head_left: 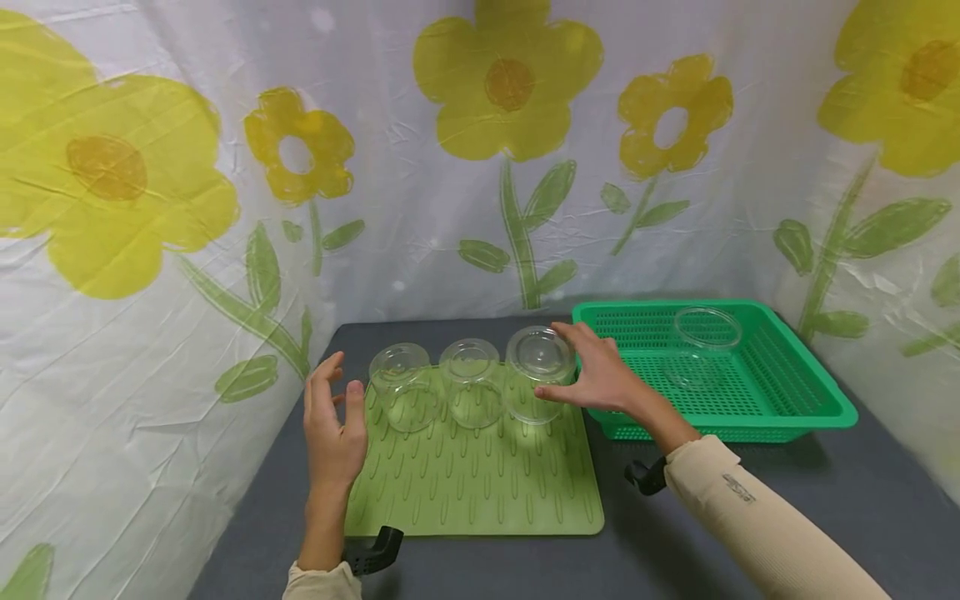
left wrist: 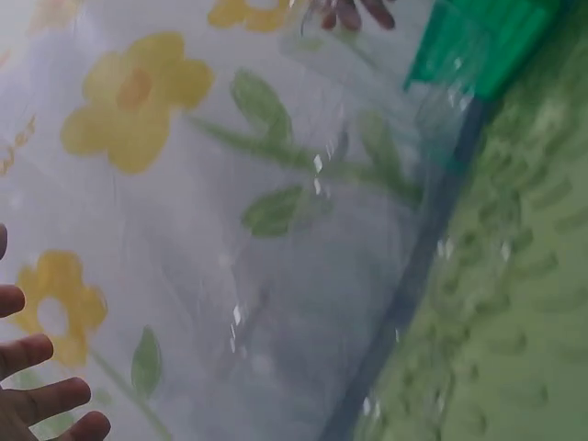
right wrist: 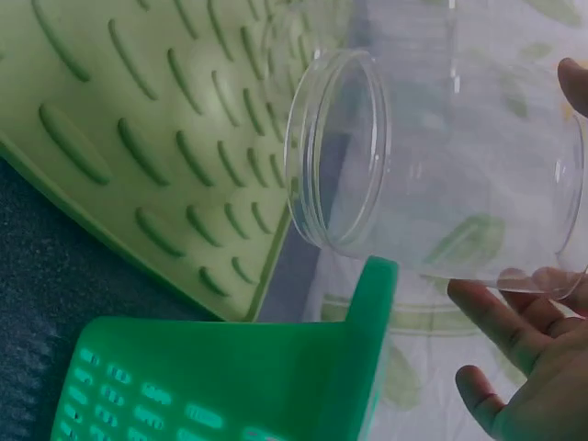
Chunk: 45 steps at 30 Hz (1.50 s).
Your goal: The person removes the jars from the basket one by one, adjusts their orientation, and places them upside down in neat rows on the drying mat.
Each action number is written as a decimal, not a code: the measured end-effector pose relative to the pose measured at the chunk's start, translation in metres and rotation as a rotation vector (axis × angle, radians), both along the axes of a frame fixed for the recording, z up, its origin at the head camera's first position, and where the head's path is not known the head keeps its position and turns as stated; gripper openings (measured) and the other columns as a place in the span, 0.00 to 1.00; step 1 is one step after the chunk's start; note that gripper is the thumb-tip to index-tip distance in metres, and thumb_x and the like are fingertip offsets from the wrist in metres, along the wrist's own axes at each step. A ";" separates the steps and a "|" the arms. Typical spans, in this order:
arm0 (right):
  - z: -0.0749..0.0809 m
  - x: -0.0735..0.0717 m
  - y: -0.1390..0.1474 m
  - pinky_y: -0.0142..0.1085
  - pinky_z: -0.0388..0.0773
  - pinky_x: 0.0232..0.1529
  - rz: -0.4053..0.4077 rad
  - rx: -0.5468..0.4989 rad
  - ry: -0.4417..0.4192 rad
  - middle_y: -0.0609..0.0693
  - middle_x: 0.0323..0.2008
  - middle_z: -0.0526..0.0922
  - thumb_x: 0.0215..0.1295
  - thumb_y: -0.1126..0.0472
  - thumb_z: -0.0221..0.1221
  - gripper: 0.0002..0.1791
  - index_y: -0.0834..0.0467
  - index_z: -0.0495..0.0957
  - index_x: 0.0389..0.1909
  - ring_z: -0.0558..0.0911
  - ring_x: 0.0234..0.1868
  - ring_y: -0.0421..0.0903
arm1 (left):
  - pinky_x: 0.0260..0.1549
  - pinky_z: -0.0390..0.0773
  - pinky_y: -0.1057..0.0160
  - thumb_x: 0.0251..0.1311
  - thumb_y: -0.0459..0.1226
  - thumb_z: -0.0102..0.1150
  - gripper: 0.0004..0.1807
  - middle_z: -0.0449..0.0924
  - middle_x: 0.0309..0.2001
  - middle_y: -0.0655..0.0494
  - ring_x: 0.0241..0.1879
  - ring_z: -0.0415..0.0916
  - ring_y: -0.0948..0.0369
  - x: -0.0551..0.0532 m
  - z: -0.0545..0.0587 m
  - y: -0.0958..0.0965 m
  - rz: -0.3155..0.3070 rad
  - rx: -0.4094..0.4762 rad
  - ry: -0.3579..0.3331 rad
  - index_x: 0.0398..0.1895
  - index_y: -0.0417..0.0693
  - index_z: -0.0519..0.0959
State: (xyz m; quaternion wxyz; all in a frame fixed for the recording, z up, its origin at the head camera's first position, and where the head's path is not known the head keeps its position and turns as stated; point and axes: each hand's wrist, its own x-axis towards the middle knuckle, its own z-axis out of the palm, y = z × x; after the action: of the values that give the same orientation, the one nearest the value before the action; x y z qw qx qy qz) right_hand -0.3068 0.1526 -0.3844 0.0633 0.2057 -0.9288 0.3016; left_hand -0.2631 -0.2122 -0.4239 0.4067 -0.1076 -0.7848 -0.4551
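Note:
My right hand (head_left: 600,375) holds a clear plastic jar (head_left: 534,367) between thumb and fingers near its upturned base, at the mat's far right corner. The threaded mouth of this jar (right wrist: 335,152) faces down toward the green mat (head_left: 480,483), as the right wrist view shows. Two more clear jars, a middle one (head_left: 472,383) and a left one (head_left: 405,387), stand upside down in a row along the mat's back edge. My left hand (head_left: 335,429) is raised by the mat's left edge, fingers apart and holding nothing.
A green slotted plastic basket (head_left: 813,408) sits right of the mat, its near left corner beside my right hand. Inside it is another clear jar (head_left: 707,329). The grey table (head_left: 465,571) is bounded by a flowered curtain (head_left: 420,250) at the back and sides.

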 end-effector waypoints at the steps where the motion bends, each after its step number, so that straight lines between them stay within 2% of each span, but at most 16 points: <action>1: -0.001 -0.001 0.000 0.68 0.55 0.67 0.001 0.012 -0.002 0.61 0.71 0.68 0.56 0.39 0.71 0.55 0.57 0.58 0.78 0.64 0.75 0.64 | 0.53 0.70 0.55 0.76 0.35 0.49 0.24 0.69 0.69 0.42 0.64 0.68 0.45 0.001 -0.003 -0.004 0.012 -0.001 -0.015 0.73 0.45 0.68; 3: -0.002 -0.004 -0.001 0.67 0.55 0.67 -0.002 0.038 -0.004 0.62 0.72 0.67 0.56 0.38 0.70 0.56 0.57 0.56 0.79 0.62 0.76 0.64 | 0.54 0.69 0.53 0.77 0.36 0.47 0.23 0.69 0.69 0.41 0.64 0.67 0.45 0.003 -0.009 -0.013 0.038 -0.003 -0.055 0.73 0.43 0.68; 9: -0.007 -0.011 -0.002 0.61 0.59 0.61 -0.011 0.100 -0.008 0.62 0.67 0.70 0.57 0.36 0.69 0.56 0.55 0.55 0.80 0.75 0.63 0.59 | 0.58 0.67 0.37 0.80 0.41 0.43 0.24 0.66 0.70 0.37 0.67 0.65 0.40 0.008 -0.028 -0.036 0.094 -0.001 -0.225 0.73 0.41 0.66; 14: -0.013 -0.017 -0.004 0.62 0.58 0.65 -0.001 0.175 -0.017 0.60 0.68 0.70 0.56 0.35 0.69 0.55 0.55 0.58 0.79 0.75 0.65 0.57 | 0.62 0.63 0.32 0.80 0.43 0.41 0.28 0.62 0.73 0.36 0.71 0.61 0.36 0.012 -0.038 -0.047 0.125 -0.026 -0.346 0.78 0.42 0.58; 20: -0.023 -0.025 -0.007 0.66 0.56 0.66 0.006 0.256 -0.003 0.59 0.69 0.72 0.55 0.32 0.68 0.56 0.58 0.60 0.77 0.74 0.67 0.57 | 0.63 0.61 0.30 0.79 0.39 0.43 0.32 0.62 0.72 0.31 0.72 0.59 0.33 0.013 -0.052 -0.054 0.144 -0.112 -0.391 0.80 0.38 0.51; 26: -0.022 -0.031 -0.007 0.68 0.53 0.67 -0.004 0.295 -0.021 0.59 0.70 0.73 0.56 0.30 0.66 0.56 0.59 0.61 0.77 0.73 0.69 0.58 | 0.63 0.59 0.27 0.80 0.40 0.42 0.33 0.61 0.72 0.29 0.72 0.57 0.32 0.013 -0.059 -0.056 0.133 -0.150 -0.437 0.80 0.37 0.49; 37: -0.015 -0.037 -0.006 0.68 0.55 0.66 -0.012 0.373 0.002 0.62 0.69 0.73 0.55 0.29 0.66 0.56 0.61 0.64 0.76 0.69 0.71 0.65 | 0.61 0.61 0.27 0.80 0.41 0.41 0.33 0.62 0.71 0.30 0.71 0.58 0.31 0.011 -0.064 -0.056 0.135 -0.167 -0.459 0.80 0.35 0.49; 45: -0.015 -0.038 -0.006 0.67 0.56 0.65 0.003 0.356 -0.019 0.62 0.70 0.72 0.54 0.27 0.66 0.59 0.61 0.62 0.77 0.67 0.71 0.66 | 0.62 0.59 0.27 0.80 0.41 0.41 0.33 0.61 0.72 0.30 0.72 0.56 0.32 0.011 -0.064 -0.055 0.131 -0.155 -0.471 0.80 0.36 0.49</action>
State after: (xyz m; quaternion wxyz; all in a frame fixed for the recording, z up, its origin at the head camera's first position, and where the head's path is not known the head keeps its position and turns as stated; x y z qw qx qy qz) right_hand -0.3446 0.1463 -0.3990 0.0164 0.2122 -0.9678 0.1342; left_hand -0.2523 -0.2674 -0.4882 0.2318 0.0214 -0.8957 -0.3788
